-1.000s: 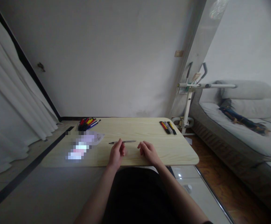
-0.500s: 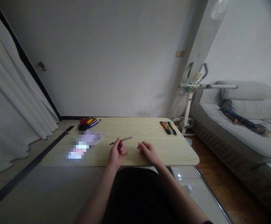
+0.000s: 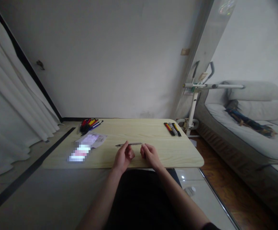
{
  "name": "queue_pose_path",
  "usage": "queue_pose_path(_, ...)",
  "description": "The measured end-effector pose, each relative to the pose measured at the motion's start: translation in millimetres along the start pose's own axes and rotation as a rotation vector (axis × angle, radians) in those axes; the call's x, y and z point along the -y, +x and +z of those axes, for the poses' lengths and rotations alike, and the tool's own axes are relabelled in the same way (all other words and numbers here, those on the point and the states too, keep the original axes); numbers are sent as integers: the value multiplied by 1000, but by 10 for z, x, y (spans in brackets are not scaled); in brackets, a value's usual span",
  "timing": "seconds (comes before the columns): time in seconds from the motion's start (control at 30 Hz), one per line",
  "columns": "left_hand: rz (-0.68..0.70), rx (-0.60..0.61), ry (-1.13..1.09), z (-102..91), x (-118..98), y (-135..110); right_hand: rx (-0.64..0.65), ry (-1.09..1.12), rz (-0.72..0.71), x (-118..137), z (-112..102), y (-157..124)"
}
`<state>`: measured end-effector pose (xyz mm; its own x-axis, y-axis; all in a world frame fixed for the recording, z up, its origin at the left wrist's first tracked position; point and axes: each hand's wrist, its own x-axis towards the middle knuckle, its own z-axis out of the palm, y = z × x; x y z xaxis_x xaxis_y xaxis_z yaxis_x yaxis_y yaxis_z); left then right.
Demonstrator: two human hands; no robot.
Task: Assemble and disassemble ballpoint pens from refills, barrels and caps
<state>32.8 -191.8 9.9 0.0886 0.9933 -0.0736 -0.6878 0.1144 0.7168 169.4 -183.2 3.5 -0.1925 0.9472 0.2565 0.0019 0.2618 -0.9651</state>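
A slim pen (image 3: 135,143) with a dark tip at its left end lies nearly level over the near part of the table. My left hand (image 3: 123,157) is closed, pinching it between thumb and fingers toward the left end. At the pen's other end, my right hand (image 3: 151,155) is closed too, its thumb and forefinger pinched on the tip of the barrel. The remaining fingers of both hands are curled in. Whether anything small sits inside the right fingers is hidden.
Pale wooden table (image 3: 134,127). Several mixed pens (image 3: 90,125) are heaped at its far left; several more (image 3: 172,129) lie in a row at the far right. A printed sheet (image 3: 100,140) and a pixelated bright patch are at left. A clear bottle (image 3: 190,191) is on the floor.
The pen has turned from slanting to nearly level and moved slightly right with my left hand. Its right end, apart from my right hand before, now meets the right fingertips.
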Motion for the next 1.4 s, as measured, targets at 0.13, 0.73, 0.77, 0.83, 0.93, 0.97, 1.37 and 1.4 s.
queue_pose_path(0.13, 44, 12, 114, 6, 23, -32, 17, -17, -8, 4, -10, -9)
queue_pose_path(0.73, 103, -26, 282, 22, 73, -64, -22, 10, 9, -9, -17, -7)
queue_pose_path(0.77, 105, -26, 280, 24, 73, -64, -20, 12, 1, -3, -18, -9)
queue_pose_path(0.83, 109, -26, 280, 25, 73, -65, -15, 17, -12, 7, -22, -14)
queue_pose_path(0.93, 111, -30, 288, 22, 74, -63, -10, 30, -19, 9, -26, -18)
queue_pose_path(0.97, 114, -30, 290, 20, 74, -63, -10, 38, -17, 6, -26, -18)
queue_pose_path(1.37, 122, -40, 296, 27, 71, -66, -14, 13, 17, 16, -24, -15)
queue_pose_path(1.4, 123, -45, 298, 28, 71, -65, -17, 5, 15, 18, -23, -14)
